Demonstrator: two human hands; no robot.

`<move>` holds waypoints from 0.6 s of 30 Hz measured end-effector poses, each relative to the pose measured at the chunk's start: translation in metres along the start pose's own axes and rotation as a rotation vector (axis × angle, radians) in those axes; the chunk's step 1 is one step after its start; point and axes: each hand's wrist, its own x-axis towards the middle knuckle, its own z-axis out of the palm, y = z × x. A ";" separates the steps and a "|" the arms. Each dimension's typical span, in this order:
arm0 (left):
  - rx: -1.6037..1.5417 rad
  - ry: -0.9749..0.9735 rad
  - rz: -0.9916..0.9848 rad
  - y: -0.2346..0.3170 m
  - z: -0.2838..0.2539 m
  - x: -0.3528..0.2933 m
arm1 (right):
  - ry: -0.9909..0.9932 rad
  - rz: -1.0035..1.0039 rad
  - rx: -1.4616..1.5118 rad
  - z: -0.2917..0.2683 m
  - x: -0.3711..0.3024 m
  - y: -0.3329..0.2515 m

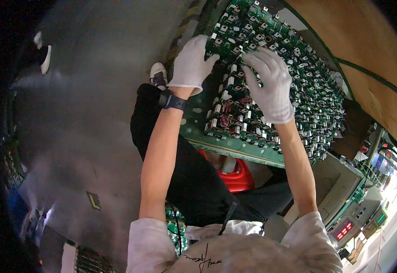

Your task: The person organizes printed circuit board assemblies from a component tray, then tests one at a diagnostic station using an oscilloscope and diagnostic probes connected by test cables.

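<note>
Rows of green circuit boards [298, 98], crowded with white and black components, stand packed together on a green-topped table [235, 144]. My left hand [189, 66], in a white knit glove, is at the left edge of the boards. Its thumb stands apart from the fingers, whose tips are partly turned out of sight. Over the middle of the rows is my right hand [271, 84], gloved alike, with bent fingers and the thumb apart. I see nothing held in either hand; whether the fingertips touch a board cannot be made out. Thin coloured wires [226, 119] show among the nearer boards.
A brown panel [367, 54] rises along the table's right side. At the lower right stands equipment with a red lit display [344, 230]. A red stool [238, 178] sits under the table. Grey floor [94, 113] stretches left, where another person's shoe [46, 60] shows.
</note>
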 end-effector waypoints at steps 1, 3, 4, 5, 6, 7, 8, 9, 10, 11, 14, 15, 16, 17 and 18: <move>0.035 0.025 0.096 -0.007 0.000 -0.004 | -0.031 0.026 0.010 -0.011 -0.009 -0.002; 0.117 -0.009 0.092 -0.012 0.000 -0.004 | -0.048 0.095 0.060 -0.030 -0.035 -0.005; 0.199 -0.041 0.084 -0.012 0.002 -0.004 | -0.067 0.160 0.113 -0.039 -0.050 -0.007; 0.189 -0.012 0.105 -0.013 0.009 -0.004 | -0.062 0.164 0.111 -0.047 -0.064 -0.010; 0.188 -0.017 0.111 -0.010 0.012 -0.004 | -0.102 0.203 0.096 -0.056 -0.080 -0.013; 0.179 -0.015 0.069 -0.007 0.015 -0.005 | -0.141 0.241 0.081 -0.063 -0.095 -0.017; 0.170 -0.015 0.028 -0.004 0.016 -0.006 | -0.138 0.249 0.081 -0.070 -0.108 -0.021; 0.151 -0.024 0.019 -0.006 0.017 -0.008 | -0.162 0.283 0.103 -0.075 -0.120 -0.027; 0.157 -0.030 0.024 -0.008 0.018 -0.009 | -0.185 0.316 0.127 -0.080 -0.131 -0.033; 0.120 -0.033 0.021 -0.011 0.019 -0.009 | -0.177 0.320 0.132 -0.084 -0.142 -0.037; 0.056 -0.119 -0.027 -0.010 0.005 -0.008 | -0.237 0.377 0.166 -0.098 -0.172 -0.046; 0.025 -0.197 -0.076 -0.008 0.000 -0.009 | -0.267 0.425 0.159 -0.102 -0.180 -0.049; 0.030 -0.203 -0.076 -0.008 0.001 -0.011 | -0.298 0.472 0.152 -0.107 -0.187 -0.051; 0.054 -0.180 -0.033 -0.008 0.000 -0.010 | -0.286 0.486 0.159 -0.109 -0.194 -0.053; 0.077 -0.157 0.010 -0.008 -0.001 -0.009 | -0.280 0.485 0.166 -0.110 -0.202 -0.054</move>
